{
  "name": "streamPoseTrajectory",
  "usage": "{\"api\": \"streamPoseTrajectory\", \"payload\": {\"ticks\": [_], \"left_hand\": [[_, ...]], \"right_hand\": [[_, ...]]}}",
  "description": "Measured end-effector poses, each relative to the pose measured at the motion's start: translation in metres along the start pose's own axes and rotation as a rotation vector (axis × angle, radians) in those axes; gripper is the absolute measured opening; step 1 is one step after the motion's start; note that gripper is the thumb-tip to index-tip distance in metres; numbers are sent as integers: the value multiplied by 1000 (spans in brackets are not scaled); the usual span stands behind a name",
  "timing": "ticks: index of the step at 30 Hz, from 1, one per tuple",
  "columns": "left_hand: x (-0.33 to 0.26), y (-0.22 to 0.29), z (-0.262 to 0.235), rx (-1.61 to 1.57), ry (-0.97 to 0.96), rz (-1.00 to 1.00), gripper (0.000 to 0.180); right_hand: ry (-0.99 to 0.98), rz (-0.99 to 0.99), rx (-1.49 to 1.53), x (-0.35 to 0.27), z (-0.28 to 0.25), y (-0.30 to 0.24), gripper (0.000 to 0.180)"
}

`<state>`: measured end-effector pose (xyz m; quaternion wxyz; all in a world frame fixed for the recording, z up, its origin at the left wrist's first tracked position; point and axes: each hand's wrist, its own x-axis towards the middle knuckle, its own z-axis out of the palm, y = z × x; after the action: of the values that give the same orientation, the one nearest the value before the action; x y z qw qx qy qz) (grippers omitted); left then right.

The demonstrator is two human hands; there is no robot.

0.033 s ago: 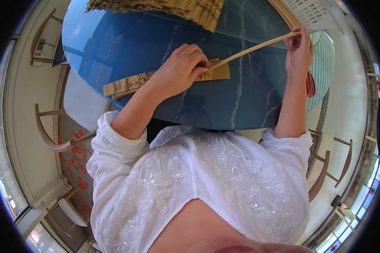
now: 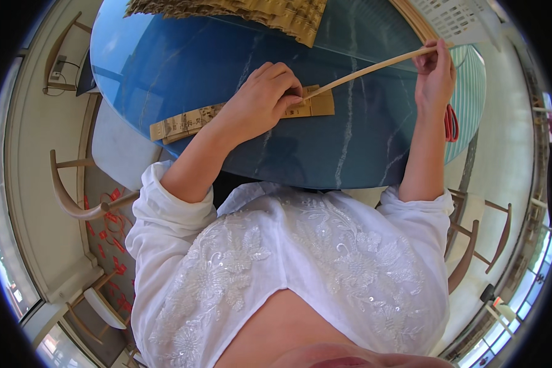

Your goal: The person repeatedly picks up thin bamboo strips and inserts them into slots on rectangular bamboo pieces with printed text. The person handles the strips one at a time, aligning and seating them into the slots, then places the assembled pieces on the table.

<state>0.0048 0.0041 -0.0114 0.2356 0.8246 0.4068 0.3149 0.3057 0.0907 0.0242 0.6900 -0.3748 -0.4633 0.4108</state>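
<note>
A long pale wooden chopstick [image 2: 368,72] slants across the table; whether it is one or a pair pressed together I cannot tell. My right hand [image 2: 434,73] is closed round its upper end, raised over the table's right side. Its lower end meets a brown printed paper sleeve [image 2: 322,104], where my left hand [image 2: 265,98] pinches with thumb and fingers. My left hand covers the middle of that paper, so how far the tip is inside is hidden. More brown printed paper strips [image 2: 181,124] lie under my left wrist, overlapping at the left.
Many brown paper sleeves [image 2: 245,15] are heaped at the far edge of the dark blue marbled table [image 2: 313,159]. A bundle of pale sticks [image 2: 413,19] lies beside a white perforated basket [image 2: 457,21] at far right. A red looped handle [image 2: 451,124] shows beside my right forearm.
</note>
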Motion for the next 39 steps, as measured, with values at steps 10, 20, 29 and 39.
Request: {"api": "streamPoseTrajectory", "payload": {"ticks": [10,20,29,39], "left_hand": [[0,-2,-2,-59,230,0,10],[-1,-6,-8,25,353,37,15],[-4,-6,-13,342,546,11,41],[-4,-10,-15,437,553,59,38]], "right_hand": [[-204,121,66,-4,-3,4,32],[-476,215,71,-33,25,8,29],[-314,161,206,-16,8,9,27],[-380,210,207,-19,10,9,27]]}}
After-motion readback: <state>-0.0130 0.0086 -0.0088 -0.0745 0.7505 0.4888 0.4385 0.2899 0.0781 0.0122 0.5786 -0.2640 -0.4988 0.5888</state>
